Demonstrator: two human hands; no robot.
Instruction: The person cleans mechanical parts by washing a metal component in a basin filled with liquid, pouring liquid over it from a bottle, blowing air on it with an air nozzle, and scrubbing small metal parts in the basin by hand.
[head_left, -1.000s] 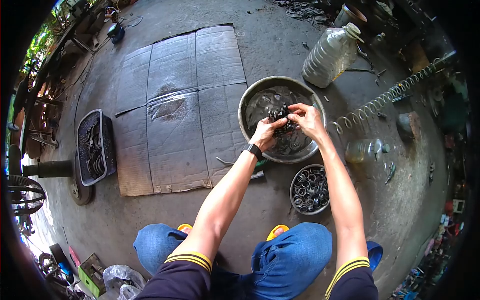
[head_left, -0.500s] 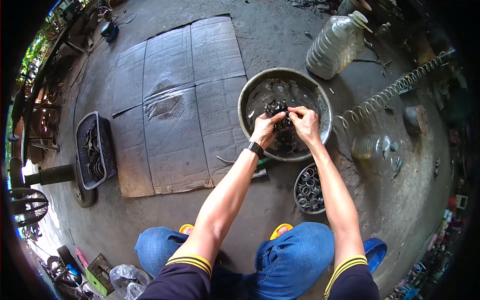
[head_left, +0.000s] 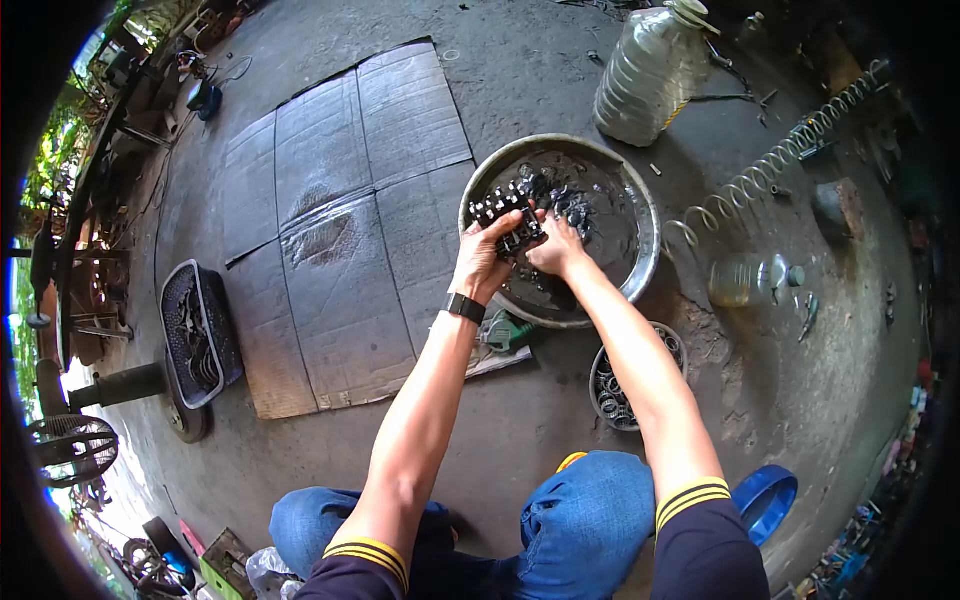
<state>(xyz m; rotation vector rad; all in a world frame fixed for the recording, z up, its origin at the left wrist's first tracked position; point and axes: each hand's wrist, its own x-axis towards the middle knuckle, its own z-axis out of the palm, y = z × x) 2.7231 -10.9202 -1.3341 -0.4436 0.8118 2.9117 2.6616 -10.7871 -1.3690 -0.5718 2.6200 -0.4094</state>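
Observation:
A round metal basin holds dark, rippling liquid. Over its left side, my left hand grips a black metal part with rows of small shiny pieces, thumb across it. My right hand is over the basin just right of the part, its fingers reaching toward the liquid; what they hold, if anything, is hidden. Below the basin, a small bowl of metal rings is partly covered by my right forearm.
Flattened cardboard lies left of the basin, with a black basket of parts beyond. A large clear bottle, a coiled hose and a smaller bottle are on the right. A green object touches the basin's lower left.
My left hand has moved left with the black part, which now shows more of its rows. My right hand has come away from its top and lower. The liquid is more stirred.

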